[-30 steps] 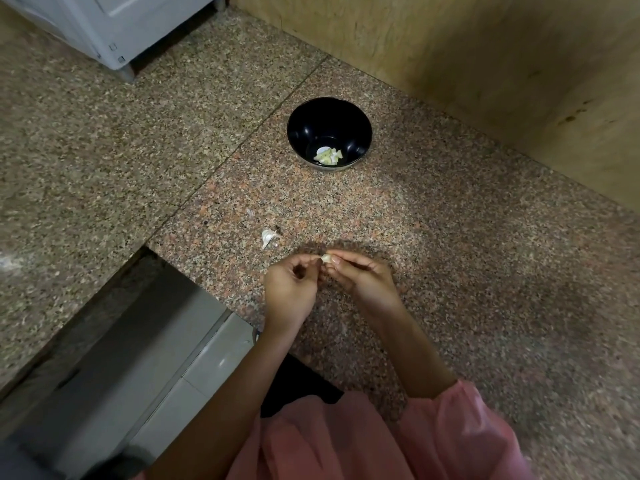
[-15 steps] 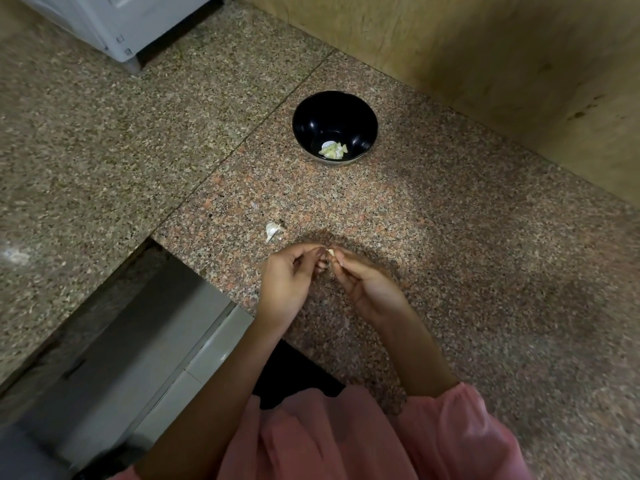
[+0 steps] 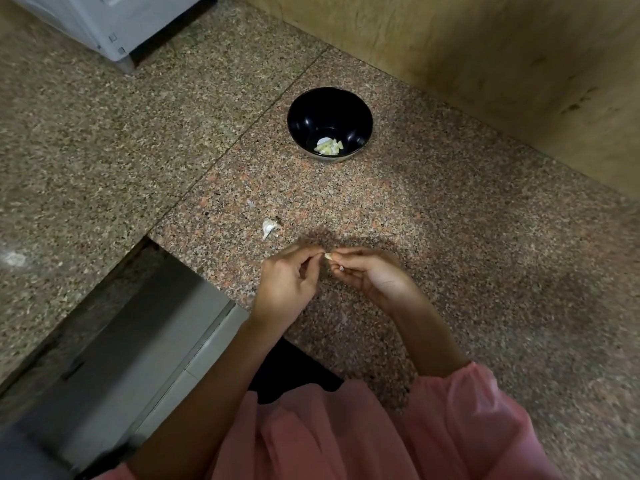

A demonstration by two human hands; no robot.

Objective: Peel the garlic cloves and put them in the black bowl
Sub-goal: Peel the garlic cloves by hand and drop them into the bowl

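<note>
Hands have parted slightly. Right hand (image 3: 374, 277) pinches garlic clove (image 3: 328, 257), 6 o'clock of black bowl (image 3: 298, 110); left hand (image 3: 287, 282) curled, hold unclear. Best: nail in at the tip, strip in short pulls.

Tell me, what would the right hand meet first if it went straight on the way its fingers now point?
Most likely the left hand. The right hand, pinching a small pale garlic clove, points leftward at it; the left fingertips seem to pinch the clove too, though depth is unclear.
</note>
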